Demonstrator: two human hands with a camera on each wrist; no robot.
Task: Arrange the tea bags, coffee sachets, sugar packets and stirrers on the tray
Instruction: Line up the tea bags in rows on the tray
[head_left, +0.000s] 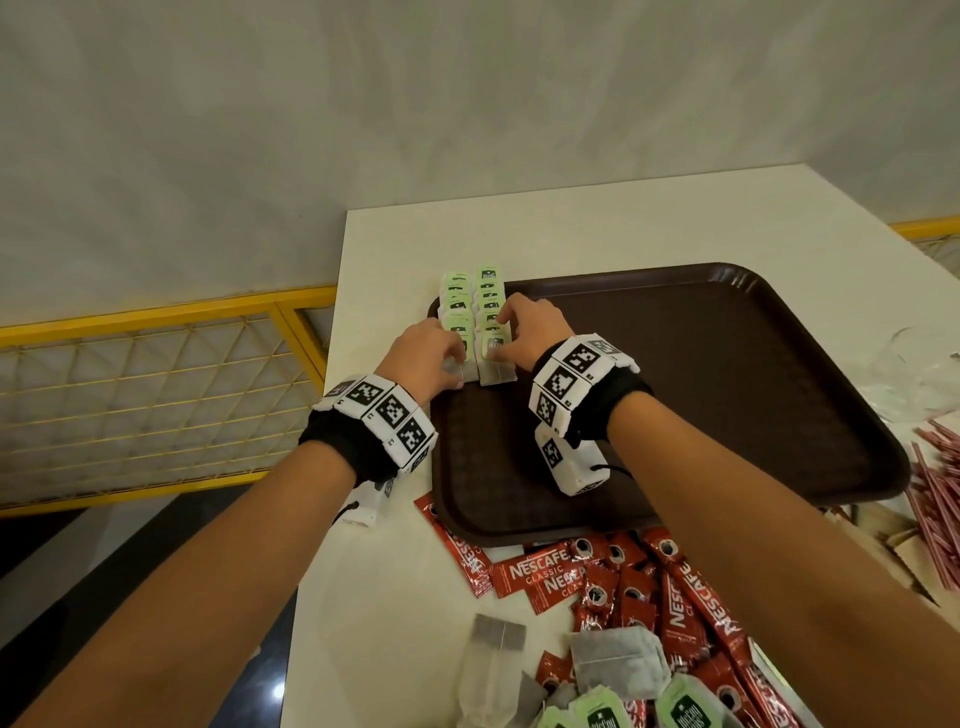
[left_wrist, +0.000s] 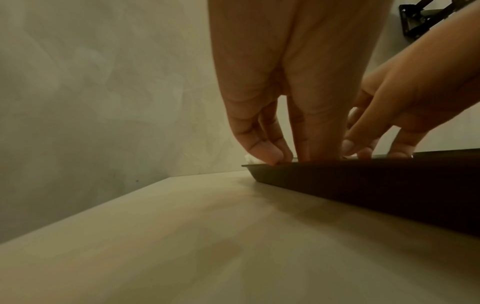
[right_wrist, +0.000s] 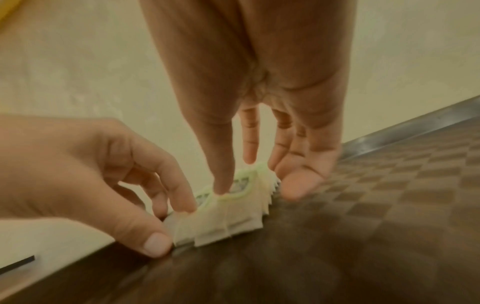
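A brown tray (head_left: 727, 364) lies on the white table. Two rows of green-tagged tea bags (head_left: 489, 291) overlap along its left edge, seen close in the right wrist view (right_wrist: 233, 218). My left hand (head_left: 434, 358) pinches the nearest tea bag of the left row between thumb and index finger (right_wrist: 187, 203). My right hand (head_left: 519, 325) has straight fingers: its thumb presses on the tags of the right row and the other fingers (right_wrist: 298, 181) stand along the row's right side. In the left wrist view the left hand (left_wrist: 272, 152) reaches over the tray rim (left_wrist: 337, 174).
Red coffee sachets (head_left: 623, 577) and loose tea bags (head_left: 618, 660) are heaped at the table's near edge. Striped stirrers (head_left: 940, 499) and brown paper packets (head_left: 893, 545) lie to the right. A clear glass (head_left: 914, 358) stands right of the tray. A yellow railing (head_left: 156, 395) runs past the table's left edge.
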